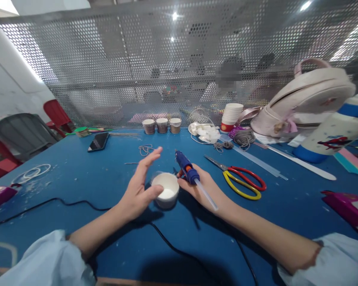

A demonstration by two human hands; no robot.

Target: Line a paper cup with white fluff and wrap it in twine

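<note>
A small paper cup (167,190) with a white inside and greyish outside stands on the blue table between my hands. My left hand (139,190) is beside it, fingers stretched and apart, the thumb over or against the near left rim; whether it touches I cannot tell. My right hand (201,184) is wrapped round a blue hot glue gun (187,169), its nozzle pointing away from me. A clear glue stick (207,194) sticks out of the gun's back end. My right fingers are partly hidden behind the gun, close to the cup's right side.
Red-and-yellow-handled scissors (241,180) lie right of my hand. Farther back are wrapped cups (162,125), a paper cup stack (232,117), grey yarn (244,138) and a phone (98,142). A black cord (179,251) crosses the front. A bottle (334,131) and backpack (304,99) stand right.
</note>
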